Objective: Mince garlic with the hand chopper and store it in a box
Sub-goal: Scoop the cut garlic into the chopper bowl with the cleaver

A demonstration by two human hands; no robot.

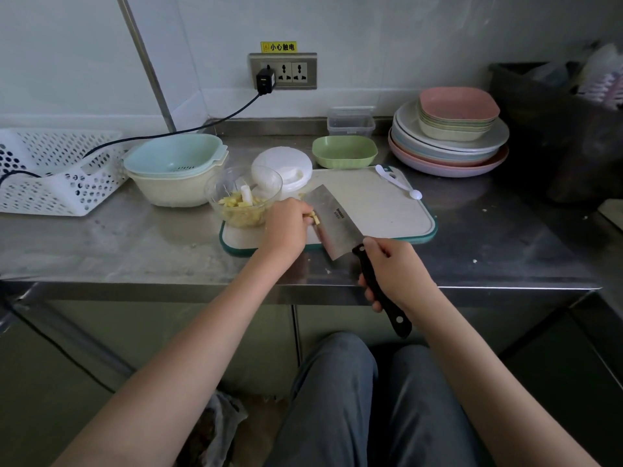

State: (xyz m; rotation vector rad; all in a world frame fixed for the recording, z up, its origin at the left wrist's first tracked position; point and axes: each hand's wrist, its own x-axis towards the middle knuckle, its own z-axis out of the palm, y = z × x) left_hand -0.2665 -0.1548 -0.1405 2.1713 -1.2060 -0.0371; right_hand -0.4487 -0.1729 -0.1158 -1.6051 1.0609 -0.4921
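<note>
This is a kitchen, and by its fittings more a commercial or canteen prep area than a home one. The work surface is a stainless-steel table (141,244) with a raised steel back edge, set against a plain white wall (371,35). A metal outlet panel (283,71) carries a yellow warning label (278,46) in Chinese. Tableware stands in bulk: a tall stack of pastel plates and dishes (450,136) at the right. A nested colander and basin (175,166), a white perforated basket (57,170), clear lidded boxes (350,121) and a cutting board (374,203) with a cleaver (332,220) over it point to food preparation.
</note>
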